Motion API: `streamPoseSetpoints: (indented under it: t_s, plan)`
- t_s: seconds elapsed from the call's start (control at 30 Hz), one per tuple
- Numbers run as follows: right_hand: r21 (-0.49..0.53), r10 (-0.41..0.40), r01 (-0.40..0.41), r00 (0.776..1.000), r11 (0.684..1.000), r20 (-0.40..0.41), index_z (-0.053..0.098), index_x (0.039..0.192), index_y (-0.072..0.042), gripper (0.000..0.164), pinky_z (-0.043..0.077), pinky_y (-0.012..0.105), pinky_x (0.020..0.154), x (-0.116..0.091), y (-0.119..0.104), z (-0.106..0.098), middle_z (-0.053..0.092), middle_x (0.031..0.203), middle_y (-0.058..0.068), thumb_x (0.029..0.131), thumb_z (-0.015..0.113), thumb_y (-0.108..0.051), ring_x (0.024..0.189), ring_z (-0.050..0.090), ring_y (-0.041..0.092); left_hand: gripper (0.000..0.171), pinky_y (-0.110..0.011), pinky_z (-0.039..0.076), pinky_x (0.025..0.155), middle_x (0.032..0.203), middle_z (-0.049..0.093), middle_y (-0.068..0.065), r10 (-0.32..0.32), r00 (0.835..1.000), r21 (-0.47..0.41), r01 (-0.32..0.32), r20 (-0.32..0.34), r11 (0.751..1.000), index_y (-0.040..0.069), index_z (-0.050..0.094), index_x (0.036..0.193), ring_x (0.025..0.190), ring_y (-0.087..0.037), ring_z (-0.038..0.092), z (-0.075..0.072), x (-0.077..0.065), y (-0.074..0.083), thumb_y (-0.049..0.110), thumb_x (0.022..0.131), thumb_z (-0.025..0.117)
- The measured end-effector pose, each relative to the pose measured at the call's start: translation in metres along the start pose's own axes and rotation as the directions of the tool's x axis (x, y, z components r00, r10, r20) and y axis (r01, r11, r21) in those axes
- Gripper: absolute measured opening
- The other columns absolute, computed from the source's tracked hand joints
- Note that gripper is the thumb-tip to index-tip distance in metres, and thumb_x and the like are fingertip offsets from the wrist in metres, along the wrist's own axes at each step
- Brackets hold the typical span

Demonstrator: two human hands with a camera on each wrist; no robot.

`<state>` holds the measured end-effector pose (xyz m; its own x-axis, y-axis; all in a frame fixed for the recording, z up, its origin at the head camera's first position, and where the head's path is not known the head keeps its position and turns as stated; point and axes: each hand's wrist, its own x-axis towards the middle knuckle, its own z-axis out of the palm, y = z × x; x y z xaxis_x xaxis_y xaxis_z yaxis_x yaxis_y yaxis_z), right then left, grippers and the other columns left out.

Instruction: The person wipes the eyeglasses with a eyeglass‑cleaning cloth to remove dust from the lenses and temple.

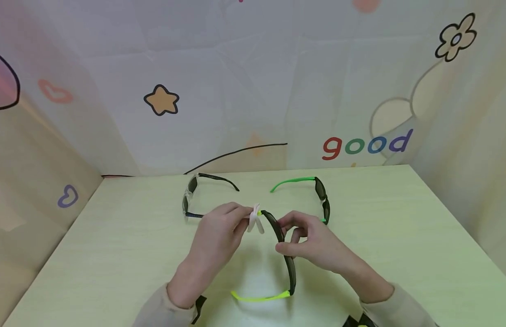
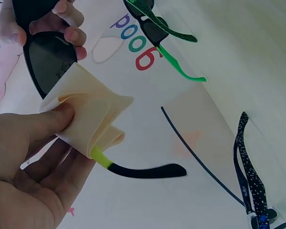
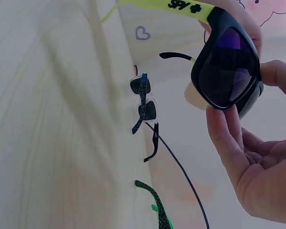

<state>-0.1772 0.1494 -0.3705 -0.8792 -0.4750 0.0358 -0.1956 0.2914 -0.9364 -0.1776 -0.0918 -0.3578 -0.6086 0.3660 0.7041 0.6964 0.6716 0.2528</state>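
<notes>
Yellow-armed sunglasses [image 1: 292, 274] span the space between left fingers [image 1: 238, 213], pinched on a cream cloth [image 2: 93, 102] round one temple [image 2: 100, 157], and right fingers [image 1: 296, 219], curled onto the front near its bridge. Judged light, stiff, scratch-prone; hold by rims.

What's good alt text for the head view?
A person's left hand pinches a pale cloth around one yellow-green temple of black sunglasses, while the right hand holds the frame above a pale table. Behind are a clear-framed pair and a green-templed pair, before a backdrop reading "good".
</notes>
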Motion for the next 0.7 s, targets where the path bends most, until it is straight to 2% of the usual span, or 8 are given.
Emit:
streamPoseSetpoints:
  t_s: [0.27,0.43,0.7]
  plan:
    - [0.082,0.047,-0.049,0.999,0.995,0.024,0.062,0.121,-0.001,0.041,0.061,0.038,0.074,-0.001,-0.001,0.005,0.062,0.111,0.016,0.088,0.081,-0.016,0.075,0.069,0.027,0.020,-0.028,0.059,0.067,0.087,0.073,-0.001,0.010,1.000,0.018,-0.010,0.012,1.000,0.006,0.080,0.098,0.078,-0.017,0.070,0.001,0.006,0.004,-0.001,0.080,0.086]
    - [0.112,0.052,-0.053,0.999,0.992,0.010,0.061,0.121,0.000,0.040,0.062,0.039,0.073,-0.002,-0.004,0.004,0.059,0.110,0.015,0.088,0.079,-0.014,0.076,0.068,0.024,0.021,-0.028,0.060,0.067,0.087,0.073,-0.002,0.015,1.000,0.010,-0.015,0.010,1.000,0.004,0.080,0.098,0.078,-0.018,0.071,-0.002,0.008,0.001,-0.002,0.079,0.087]
    - [0.133,0.045,-0.043,0.999,0.990,-0.009,0.059,0.124,0.002,0.041,0.062,0.041,0.075,-0.002,-0.007,-0.009,0.058,0.112,0.018,0.090,0.077,-0.013,0.079,0.067,0.022,0.024,-0.026,0.060,0.067,0.087,0.073,-0.002,-0.001,1.000,-0.004,0.001,-0.014,1.000,0.002,0.080,0.099,0.078,-0.018,0.072,-0.007,0.007,-0.008,-0.005,0.077,0.087]
